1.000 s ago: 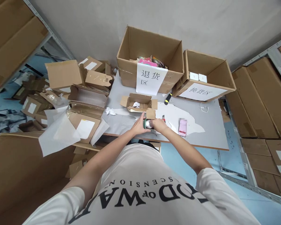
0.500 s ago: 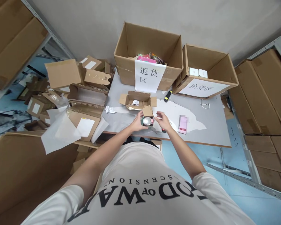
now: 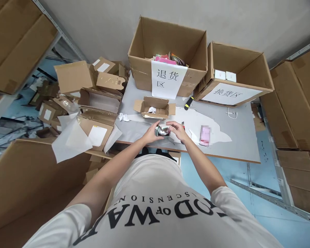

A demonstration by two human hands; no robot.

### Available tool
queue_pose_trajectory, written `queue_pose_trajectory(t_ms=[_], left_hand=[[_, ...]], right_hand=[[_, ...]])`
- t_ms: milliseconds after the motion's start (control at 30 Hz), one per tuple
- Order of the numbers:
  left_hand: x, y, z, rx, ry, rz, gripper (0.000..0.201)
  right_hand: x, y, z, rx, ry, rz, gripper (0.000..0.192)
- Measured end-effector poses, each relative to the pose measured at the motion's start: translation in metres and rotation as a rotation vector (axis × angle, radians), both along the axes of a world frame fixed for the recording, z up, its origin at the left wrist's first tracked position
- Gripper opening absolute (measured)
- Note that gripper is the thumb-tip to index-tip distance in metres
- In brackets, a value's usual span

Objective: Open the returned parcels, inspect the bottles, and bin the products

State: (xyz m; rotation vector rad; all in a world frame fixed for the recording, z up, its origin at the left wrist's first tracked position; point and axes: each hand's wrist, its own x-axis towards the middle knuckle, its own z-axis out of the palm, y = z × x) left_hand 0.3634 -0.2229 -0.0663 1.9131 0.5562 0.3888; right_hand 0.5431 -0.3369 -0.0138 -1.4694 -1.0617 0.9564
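Near the table's front edge, a small dark box (image 3: 160, 134) stands open at the top, with a shiny, rounded silver item (image 3: 163, 130) inside. My left hand (image 3: 151, 134) wraps its left side, thumb toward me and fingers on the far side. At the right end, my right hand (image 3: 178, 131) has its fingers bent over the rim, close against the silver item; the fingertips are partly hidden. Just beyond lies an open brown carton (image 3: 156, 116) with crumpled white paper (image 3: 152, 110) in it.
Two big cardboard boxes with paper signs, a left one (image 3: 142, 74) and a right one (image 3: 204, 86), stand at the back. A black-and-yellow cutter (image 3: 188, 103), a pink phone (image 3: 205, 135) and a white cable (image 3: 231, 113) lie rightward. Opened cartons (image 3: 99, 103) pile up at left.
My right hand has moved in from beside the small box, its fingers now bent over the right end. The brown flap that stood up behind the silver item no longer shows. The view has shifted slightly.
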Motion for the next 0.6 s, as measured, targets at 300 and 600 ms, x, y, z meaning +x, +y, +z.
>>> queue_pose_trajectory(t_ms=[300,600], left_hand=[[-0.005,0.008,0.000,0.025,0.005,-0.048,0.096],[-0.007,0.003,0.016,0.095,0.047,-0.107,0.106]], right_hand=[[-0.006,-0.018,-0.002,0.018,-0.528,0.199,0.034],[-0.007,-0.023,0.002,-0.047,-0.568,0.243,0.039]])
